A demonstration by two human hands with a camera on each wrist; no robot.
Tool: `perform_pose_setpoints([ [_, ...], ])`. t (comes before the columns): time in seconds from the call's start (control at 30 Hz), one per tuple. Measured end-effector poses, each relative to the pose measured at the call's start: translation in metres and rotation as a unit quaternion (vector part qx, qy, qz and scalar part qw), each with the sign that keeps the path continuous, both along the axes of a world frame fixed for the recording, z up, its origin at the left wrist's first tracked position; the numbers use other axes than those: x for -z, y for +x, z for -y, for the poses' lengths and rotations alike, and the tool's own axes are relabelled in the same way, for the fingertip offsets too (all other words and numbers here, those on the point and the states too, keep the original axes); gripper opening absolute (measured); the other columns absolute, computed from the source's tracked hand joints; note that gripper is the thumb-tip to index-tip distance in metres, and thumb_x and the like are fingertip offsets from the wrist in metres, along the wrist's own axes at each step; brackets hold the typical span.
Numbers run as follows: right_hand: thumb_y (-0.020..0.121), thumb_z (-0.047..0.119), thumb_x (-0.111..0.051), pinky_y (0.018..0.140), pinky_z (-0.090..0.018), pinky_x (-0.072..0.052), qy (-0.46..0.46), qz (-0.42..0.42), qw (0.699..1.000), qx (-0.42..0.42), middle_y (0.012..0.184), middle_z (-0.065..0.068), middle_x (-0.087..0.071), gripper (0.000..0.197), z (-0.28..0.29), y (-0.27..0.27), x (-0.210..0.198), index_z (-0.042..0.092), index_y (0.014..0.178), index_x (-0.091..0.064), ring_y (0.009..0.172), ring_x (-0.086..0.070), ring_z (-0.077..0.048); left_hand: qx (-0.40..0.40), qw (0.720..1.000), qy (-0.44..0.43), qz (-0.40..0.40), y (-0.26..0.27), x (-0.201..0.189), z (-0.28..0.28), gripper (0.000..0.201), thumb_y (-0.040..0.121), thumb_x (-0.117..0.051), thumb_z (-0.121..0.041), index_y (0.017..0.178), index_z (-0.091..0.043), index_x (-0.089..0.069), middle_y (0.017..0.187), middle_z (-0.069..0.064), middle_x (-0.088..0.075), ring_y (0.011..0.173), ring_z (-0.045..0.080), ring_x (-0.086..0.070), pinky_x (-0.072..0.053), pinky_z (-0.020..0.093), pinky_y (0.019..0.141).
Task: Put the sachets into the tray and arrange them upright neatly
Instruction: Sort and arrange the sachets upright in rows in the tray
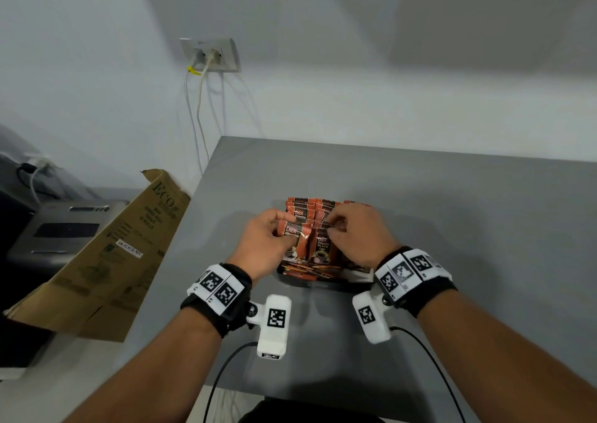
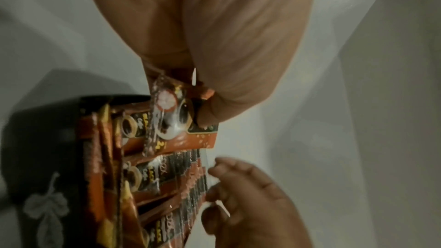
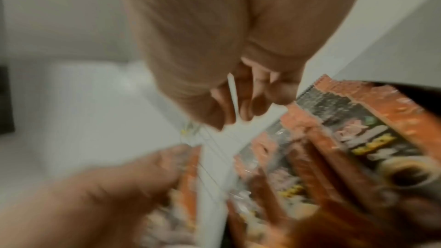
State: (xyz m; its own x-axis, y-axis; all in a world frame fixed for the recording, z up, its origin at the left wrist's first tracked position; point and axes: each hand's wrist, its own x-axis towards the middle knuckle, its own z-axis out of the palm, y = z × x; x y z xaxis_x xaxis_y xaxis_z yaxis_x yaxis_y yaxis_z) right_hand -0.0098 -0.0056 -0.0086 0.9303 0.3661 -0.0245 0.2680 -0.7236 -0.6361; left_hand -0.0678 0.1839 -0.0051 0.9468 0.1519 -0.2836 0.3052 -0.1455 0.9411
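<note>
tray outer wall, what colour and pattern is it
Black with a pale leaf motif on the tray, clearest in the left wrist view.

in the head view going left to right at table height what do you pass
grey machine → cardboard box → left hand → sachet it grips → right hand pinching sachets in the tray → bare table

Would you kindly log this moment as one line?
left hand: holds sachet | right hand: pinches sachet tops | tray: sachets upright
</note>
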Motion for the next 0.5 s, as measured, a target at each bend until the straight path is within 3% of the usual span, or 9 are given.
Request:
perform_pose_setpoints([
  [0.1, 0.086, 0.025, -0.073, 0.072, -0.005, -0.045, 0.101, -0.077, 0.992, -0.022, 0.091, 0.013, -0.071, 0.014, -0.001, -0.008, -0.022, 0.025, 0.100, -0.073, 0.082, -0.065, 0.001, 0.024, 0.999, 0.003, 0.032, 0.004, -0.007, 0.013, 0.030, 0.085, -0.067, 0.008, 0.103, -0.015, -0.061, 0.092, 0.016, -0.075, 0.073, 0.026, -0.069, -0.057, 0.040, 0.072],
  [0.2, 0.083, 0.014, -0.075, 0.069, -0.016, -0.051, 0.111, -0.067, 0.992, -0.015, 0.082, 0.008, -0.073, 0.013, 0.006, -0.007, -0.030, 0.025, 0.089, -0.074, 0.074, -0.067, -0.005, 0.037, 0.998, 0.012, 0.049, 0.009, -0.010, 0.023, 0.033, 0.082, -0.073, 0.005, 0.098, -0.020, -0.059, 0.093, 0.019, -0.073, 0.076, 0.025, -0.067, -0.057, 0.039, 0.073],
  [0.33, 0.082, 0.007, -0.071, 0.060, -0.012, -0.045, 0.049, -0.048, 0.996, 0.052, 0.075, 0.011, -0.069, 0.019, 0.040, 0.006, -0.030, 0.026, 0.086, -0.071, 0.067, -0.063, 0.000, 0.038, 0.997, 0.064, 0.018, 0.010, -0.004, 0.014, 0.028, 0.086, -0.071, -0.004, 0.102, -0.024, -0.060, 0.096, -0.001, -0.073, 0.095, 0.019, -0.070, -0.058, 0.038, 0.083],
  [0.5, 0.087, 0.006, -0.067, 0.068, -0.015, -0.043, -0.090, -0.071, 0.993, 0.022, 0.088, 0.009, -0.064, 0.019, 0.055, -0.005, -0.003, 0.022, 0.097, -0.070, 0.084, -0.063, -0.011, 0.090, 0.988, 0.126, -0.007, 0.002, 0.001, 0.006, 0.031, 0.088, -0.059, 0.004, 0.101, -0.023, -0.058, 0.095, -0.002, -0.072, 0.097, 0.016, -0.067, -0.054, 0.027, 0.079],
])
